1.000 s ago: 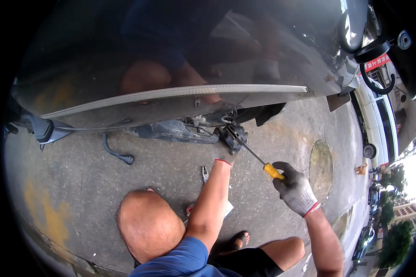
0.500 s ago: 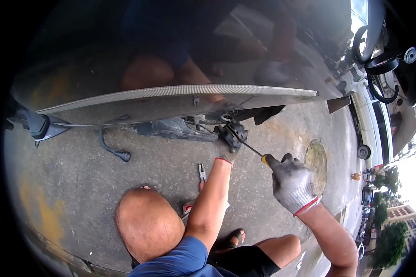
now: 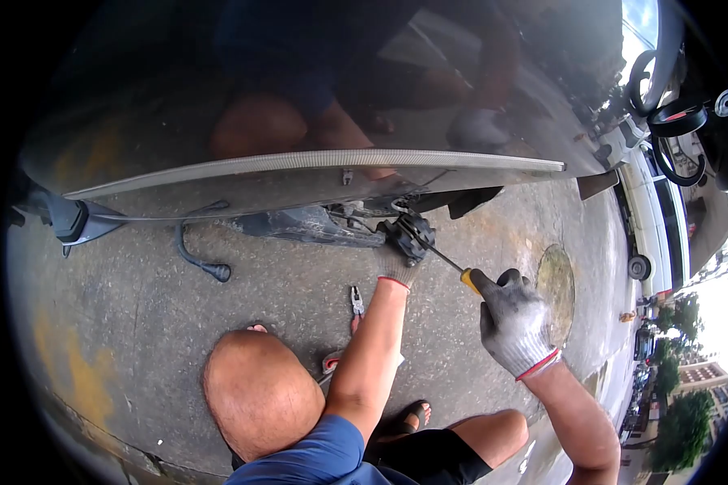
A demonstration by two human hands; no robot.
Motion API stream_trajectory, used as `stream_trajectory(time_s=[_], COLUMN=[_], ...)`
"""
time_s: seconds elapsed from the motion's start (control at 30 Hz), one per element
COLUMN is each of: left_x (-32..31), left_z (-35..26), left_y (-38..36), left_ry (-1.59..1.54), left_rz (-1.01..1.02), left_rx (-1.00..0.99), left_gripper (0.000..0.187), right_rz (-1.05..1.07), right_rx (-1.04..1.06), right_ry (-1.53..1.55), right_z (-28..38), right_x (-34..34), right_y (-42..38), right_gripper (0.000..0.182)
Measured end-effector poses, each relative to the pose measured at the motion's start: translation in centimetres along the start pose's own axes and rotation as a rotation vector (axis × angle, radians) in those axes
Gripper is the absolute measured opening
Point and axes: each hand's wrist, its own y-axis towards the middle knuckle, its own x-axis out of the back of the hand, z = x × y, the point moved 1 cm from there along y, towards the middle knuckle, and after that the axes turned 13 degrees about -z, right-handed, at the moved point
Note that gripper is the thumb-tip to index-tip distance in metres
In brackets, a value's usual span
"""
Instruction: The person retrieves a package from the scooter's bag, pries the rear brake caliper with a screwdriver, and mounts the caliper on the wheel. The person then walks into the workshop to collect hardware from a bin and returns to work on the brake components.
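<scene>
My right hand, in a grey-palmed work glove with a red cuff edge, is closed around the yellow handle of a screwdriver. The thin shaft points up and left, its tip against a black brake caliper. Gripping that caliper from its left and underside is my gloved left hand; most of its fingers are hidden behind the part. The caliper is beside the scooter's dark, dusty underside, below the glossy body panel.
Pliers lie on the concrete left of my left forearm, near a partly hidden red-and-white item. A curved black lever sticks out at left. A round cover is set in the ground at right. A white van stands beyond.
Both hands keep their grips. The screwdriver and my right hand have shifted very slightly right, while the caliper has turned or moved a little.
</scene>
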Motion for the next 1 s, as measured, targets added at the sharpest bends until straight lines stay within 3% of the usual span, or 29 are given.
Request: stream_trajectory(time_s=[0.07,0.13,0.27,0.37,0.43,0.47,0.53,0.57,0.73,0.77,0.83,1.0], left_x=[0.2,0.5,-0.4,-2.7,-5.2,-4.7,-3.0,-2.0,2.5,1.9,0.1,0.2], left_z=[0.0,0.0,0.1,0.5,0.9,0.8,0.6,0.5,-0.5,-0.9,-1.6,-2.3], left_y=[0.0,0.2,-0.3,-1.2,-1.9,-1.7,-0.9,-0.5,1.3,0.9,-0.2,-0.2], left_ry=[0.001,0.003,-0.014,-0.08,-0.011,-0.012,-0.668,-0.672,-1.545,-1.544,-0.037,-0.039], left_rz=[-0.054,0.098,0.078,-0.035,-0.381,-0.382,0.238,0.241,-0.01,-0.008,-0.066,-0.206], left_rx=[-0.011,-0.004,-0.034,-0.024,-0.081,-0.081,0.291,0.287,0.823,0.821,0.134,0.157], left_gripper=[0.054,0.054,0.06,0.063,0.058,0.058,0.056,0.056,0.041,0.041,0.044,0.049], right_rz=[-0.02,0.001,0.005,0.011,0.038,0.04,-0.006,-0.004,0.086,0.086,0.132,0.116], right_rx=[0.012,0.032,0.014,0.035,0.039,0.04,0.111,0.116,0.174,0.176,0.178,0.259], right_ry=[0.002,0.018,0.014,0.019,-0.029,-0.029,-0.014,-0.016,-0.035,-0.033,-0.063,-0.087], right_z=[-0.1,-0.5,-0.5,-0.5,-0.4,-0.4,-0.6,-0.7,0.0,0.3,0.6,0.9], right_x=[0.0,0.0,0.6,0.9,1.1,1.1,1.4,1.5,2.1,2.2,2.4,1.5], right_y=[0.3,0.8,1.9,2.5,2.9,3.1,3.5,3.8,5.5,5.9,6.6,7.3], right_gripper=[0.046,0.045,0.043,0.043,0.042,0.042,0.04,0.04,0.037,0.037,0.033,0.025])
